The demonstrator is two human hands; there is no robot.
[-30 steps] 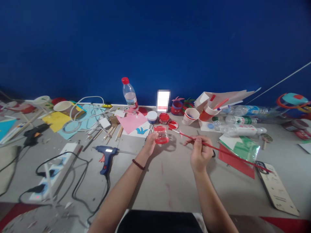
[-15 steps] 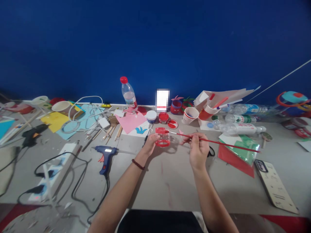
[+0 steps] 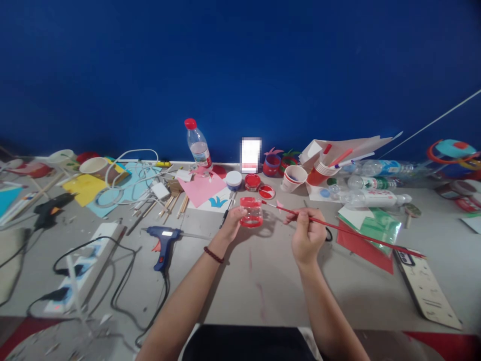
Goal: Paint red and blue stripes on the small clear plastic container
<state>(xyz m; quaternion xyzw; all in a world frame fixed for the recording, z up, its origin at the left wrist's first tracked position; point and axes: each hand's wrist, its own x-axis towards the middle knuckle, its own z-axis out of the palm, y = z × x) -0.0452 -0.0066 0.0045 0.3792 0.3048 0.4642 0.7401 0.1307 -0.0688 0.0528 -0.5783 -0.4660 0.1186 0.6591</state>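
Note:
My left hand (image 3: 234, 223) is closed on a short clear plastic piece (image 3: 251, 212), perhaps a cut bottle section, with red paint around its upper and lower bands. Pinched in my right hand (image 3: 307, 232) is a long red paintbrush (image 3: 338, 228). Its tip is close to the upper right rim of the plastic piece; whether it touches I cannot tell. Just behind stand an open jar of red paint (image 3: 252, 182) and its red-smeared lid (image 3: 266, 192). A closed white-lidded jar (image 3: 233, 180) is beside them.
To the left lie a blue glue gun (image 3: 163, 243) and a power strip (image 3: 88, 265) with trailing cords. A paper cup (image 3: 294, 179) and a tall water bottle (image 3: 198, 145) stand at the back. On the right are plastic bottles (image 3: 376, 198) and a phone (image 3: 426, 288).
The brush tip has shifted slightly right and up, off the front of the plastic piece, and the handle's far end has dropped toward the phone. My left hand has hardly moved.

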